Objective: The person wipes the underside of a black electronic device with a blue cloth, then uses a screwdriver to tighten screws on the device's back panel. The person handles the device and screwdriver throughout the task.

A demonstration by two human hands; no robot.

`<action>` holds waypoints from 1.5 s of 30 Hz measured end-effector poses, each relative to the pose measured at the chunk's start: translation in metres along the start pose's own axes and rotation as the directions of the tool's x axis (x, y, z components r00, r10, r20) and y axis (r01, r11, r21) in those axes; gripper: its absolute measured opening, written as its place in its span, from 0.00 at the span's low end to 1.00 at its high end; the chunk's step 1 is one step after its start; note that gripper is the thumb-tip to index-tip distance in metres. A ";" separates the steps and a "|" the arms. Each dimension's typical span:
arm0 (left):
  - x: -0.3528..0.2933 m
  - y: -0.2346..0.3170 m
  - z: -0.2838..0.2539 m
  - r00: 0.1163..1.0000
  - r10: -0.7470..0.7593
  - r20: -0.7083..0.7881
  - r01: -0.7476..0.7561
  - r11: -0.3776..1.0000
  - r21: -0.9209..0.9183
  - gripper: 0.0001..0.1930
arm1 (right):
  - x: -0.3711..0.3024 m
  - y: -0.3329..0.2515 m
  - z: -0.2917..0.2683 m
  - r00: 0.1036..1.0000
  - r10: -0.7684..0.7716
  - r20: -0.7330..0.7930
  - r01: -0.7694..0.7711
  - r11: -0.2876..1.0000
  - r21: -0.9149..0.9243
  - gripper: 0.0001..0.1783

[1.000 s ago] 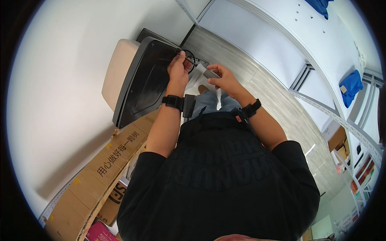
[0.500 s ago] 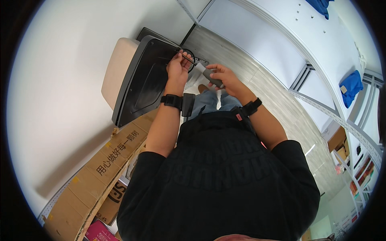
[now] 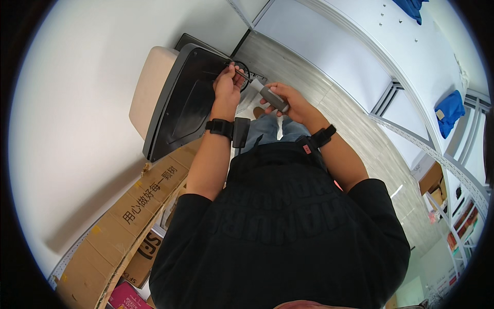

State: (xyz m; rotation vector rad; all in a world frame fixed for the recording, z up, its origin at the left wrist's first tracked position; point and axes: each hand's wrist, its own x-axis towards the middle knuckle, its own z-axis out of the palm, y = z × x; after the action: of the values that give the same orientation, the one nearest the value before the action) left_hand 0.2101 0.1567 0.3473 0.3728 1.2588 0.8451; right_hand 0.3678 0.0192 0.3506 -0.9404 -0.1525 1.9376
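A chair seat (image 3: 190, 103) stands tipped on its side against the wall, its black plastic underside turned toward me and its beige cushion (image 3: 152, 92) facing left. My right hand (image 3: 288, 102) is wrapped around the grey handle of a screwdriver (image 3: 272, 99). The metal shaft slants up and left toward the seat's upper right edge. There my left hand (image 3: 227, 85) has its fingertips closed about the shaft's far end, next to the seat's underside. Those fingers hide the tip, and any screw there cannot be made out.
A long flattened cardboard piece (image 3: 118, 226) runs along the left, with a brown box (image 3: 144, 260) and a pink box (image 3: 126, 297) below it. White metal shelving (image 3: 406, 116) rises on the right, a blue cloth bag (image 3: 450, 113) on it. Behind the seat shows a black cable (image 3: 246, 66).
The screwdriver handle has turned a little in my right hand, whose fingers have shifted on it. The left hand and the chair seat have barely moved.
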 end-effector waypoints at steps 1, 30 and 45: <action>0.000 0.000 0.000 1.000 -0.001 0.010 0.001 1.000 -0.008 0.07 | 0.001 0.001 -0.001 1.000 -0.002 -0.005 0.001 1.000 -0.007 0.19; -0.007 0.003 -0.009 0.979 -0.078 0.188 0.093 0.993 -0.074 0.14 | -0.011 0.004 -0.004 0.991 -0.090 -0.097 0.060 0.959 -0.275 0.20; -0.029 0.000 0.033 0.924 -0.029 0.380 0.003 0.998 0.069 0.11 | -0.065 -0.013 -0.016 0.961 -0.205 -0.187 0.176 0.971 -0.163 0.17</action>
State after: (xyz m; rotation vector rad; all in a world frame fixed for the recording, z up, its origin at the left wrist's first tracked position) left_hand 0.2388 0.1417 0.3762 0.5524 0.9260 0.6768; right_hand 0.4040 -0.0296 0.3810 -1.1700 -0.2591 1.6592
